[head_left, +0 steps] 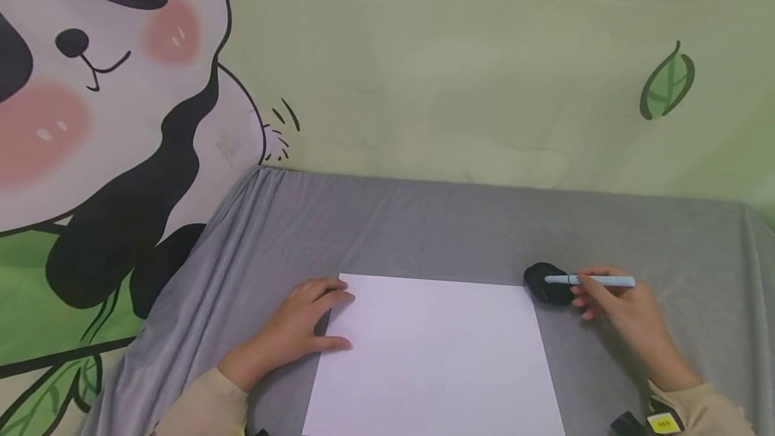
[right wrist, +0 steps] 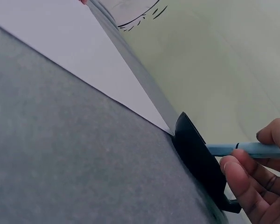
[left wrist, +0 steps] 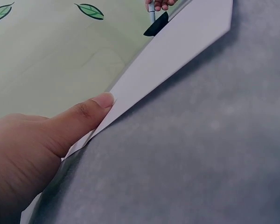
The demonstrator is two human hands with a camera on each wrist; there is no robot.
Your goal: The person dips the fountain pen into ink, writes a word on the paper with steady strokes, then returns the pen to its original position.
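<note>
A large white sheet of paper (head_left: 430, 355) lies on a grey cloth. My left hand (head_left: 294, 321) rests at its left edge, fingers and thumb spread over the margin; the left wrist view shows the thumb (left wrist: 84, 119) lying on the sheet. My right hand (head_left: 623, 315) pinches a light blue pen (head_left: 611, 281) between thumb and fingers, held nearly level. The pen's left end is over a dark, rounded, flat object (head_left: 539, 282) by the sheet's top right corner. From the right wrist, that black object (right wrist: 196, 158) has a small hooked end; its kind is unclear.
Grey cloth (head_left: 424, 221) covers the table up to a pale green wall (head_left: 424, 86). A painted panda (head_left: 121, 120) fills the wall at the left, and a leaf (head_left: 668, 83) is painted at the right. A yellow-labelled wrist device (head_left: 663, 422) sits at my right cuff.
</note>
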